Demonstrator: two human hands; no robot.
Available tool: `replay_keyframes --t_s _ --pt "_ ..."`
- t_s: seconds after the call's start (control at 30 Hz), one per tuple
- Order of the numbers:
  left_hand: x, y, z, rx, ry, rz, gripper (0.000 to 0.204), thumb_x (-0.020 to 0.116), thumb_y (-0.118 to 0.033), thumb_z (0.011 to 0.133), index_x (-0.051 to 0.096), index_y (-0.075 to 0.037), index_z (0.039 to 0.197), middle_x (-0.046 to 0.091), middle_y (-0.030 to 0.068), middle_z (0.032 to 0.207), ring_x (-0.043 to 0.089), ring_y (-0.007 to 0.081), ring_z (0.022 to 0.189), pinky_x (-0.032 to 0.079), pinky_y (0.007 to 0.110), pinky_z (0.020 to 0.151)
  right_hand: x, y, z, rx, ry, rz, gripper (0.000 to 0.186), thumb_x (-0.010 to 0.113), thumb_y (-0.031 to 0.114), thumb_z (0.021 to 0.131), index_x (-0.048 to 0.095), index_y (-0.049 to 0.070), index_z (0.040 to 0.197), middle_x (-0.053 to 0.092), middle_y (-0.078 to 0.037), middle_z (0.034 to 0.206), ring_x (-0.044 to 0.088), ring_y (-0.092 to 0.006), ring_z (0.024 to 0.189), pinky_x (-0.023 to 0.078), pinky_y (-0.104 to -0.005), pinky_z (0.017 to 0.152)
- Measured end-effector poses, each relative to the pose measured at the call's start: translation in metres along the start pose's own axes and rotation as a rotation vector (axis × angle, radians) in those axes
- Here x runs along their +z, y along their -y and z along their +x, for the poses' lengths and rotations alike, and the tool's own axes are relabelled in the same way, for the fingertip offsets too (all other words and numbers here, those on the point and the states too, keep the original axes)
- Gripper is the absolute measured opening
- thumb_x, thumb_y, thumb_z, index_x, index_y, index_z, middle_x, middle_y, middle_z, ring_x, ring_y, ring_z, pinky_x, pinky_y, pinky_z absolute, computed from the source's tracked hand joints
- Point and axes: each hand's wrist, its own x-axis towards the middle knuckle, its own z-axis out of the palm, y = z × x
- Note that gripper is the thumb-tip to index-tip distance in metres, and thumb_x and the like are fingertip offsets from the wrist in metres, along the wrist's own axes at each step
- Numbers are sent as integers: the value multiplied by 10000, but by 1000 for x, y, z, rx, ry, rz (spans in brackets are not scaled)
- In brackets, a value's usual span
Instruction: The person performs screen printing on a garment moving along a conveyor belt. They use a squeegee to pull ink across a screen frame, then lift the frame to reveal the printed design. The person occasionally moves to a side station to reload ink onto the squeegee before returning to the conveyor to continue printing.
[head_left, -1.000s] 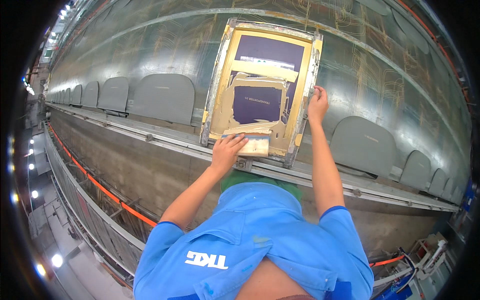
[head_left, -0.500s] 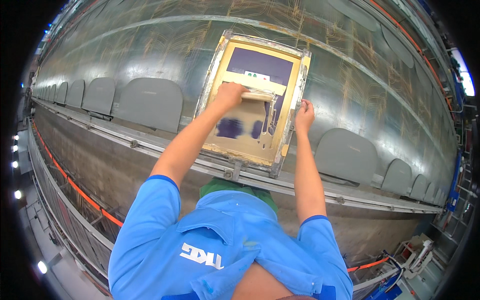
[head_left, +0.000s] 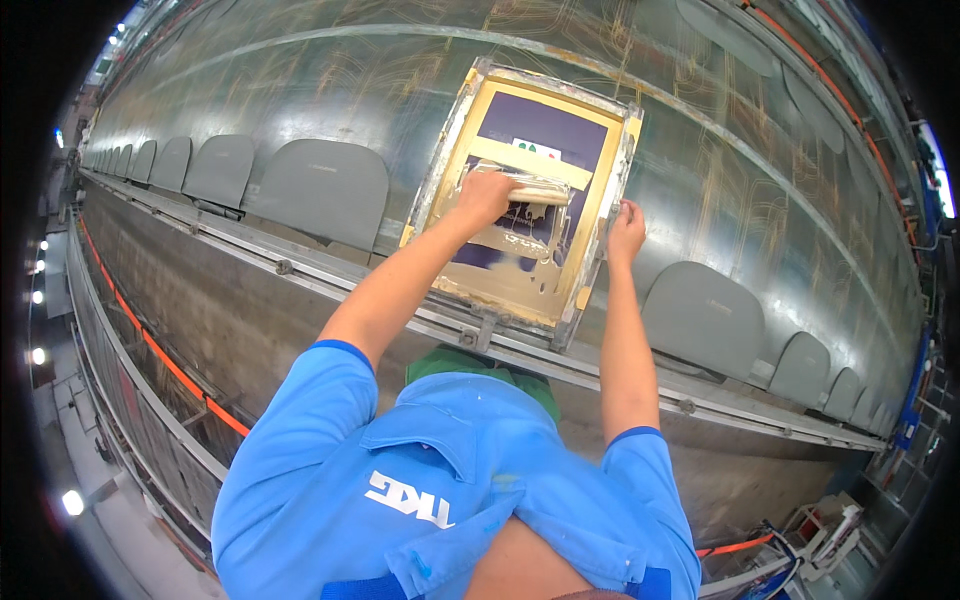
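A screen-printing frame [head_left: 462, 112] lies on the long metal table, its dark purple mesh [head_left: 548, 118] bordered by yellow tape. My left hand [head_left: 485, 196] is closed round the left end of a squeegee [head_left: 545, 192], which lies crosswise on the mesh. Beige-grey ink [head_left: 515, 277] covers the near part of the screen in an uneven layer, with purple patches showing through. At the frame's right rail, my right hand [head_left: 626, 236] has its fingers closed on the outer edge; the exact contact is too small to see.
Grey rounded fabric panels [head_left: 318, 190] lie in a row along the table's near edge, more of them to the right [head_left: 705, 315]. A metal rail [head_left: 395, 322] with clamps runs along that edge. An orange cable [head_left: 160, 352] stretches at the lower left.
The ink under and near the squeegee has a different, more ragged pattern, and the purple patches have changed shape. My view has shifted slightly. Both hands keep their places on squeegee and frame.
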Motion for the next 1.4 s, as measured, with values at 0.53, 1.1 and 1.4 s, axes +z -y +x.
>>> replay_keyframes --t_s 0.53,1.1,1.4 --pt "38 -36 -128 203 -163 -44 573 643 3 704 646 -187 1245 609 -8 1330 565 188 1188 426 383 873 -18 19 61 -54 -14 -75 210 559 200 947 697 70 1035 720 -138 939 672 -292 866 496 -393 789" --pt "6 99 -162 150 -140 143 644 724 -33 657 633 -207 1270 617 -27 1329 582 223 1166 440 397 878 94 76 -40 14 32 147 224 520 221 979 671 72 1047 674 -143 753 634 -302 687 479 -422 698" --pt "35 135 -137 290 -196 210 636 636 31 696 632 -216 1283 623 -25 1315 577 196 1185 436 394 891 107 47 -30 55 28 92 245 527 235 967 682 71 1063 708 -182 935 671 -334 872 493 -410 794"
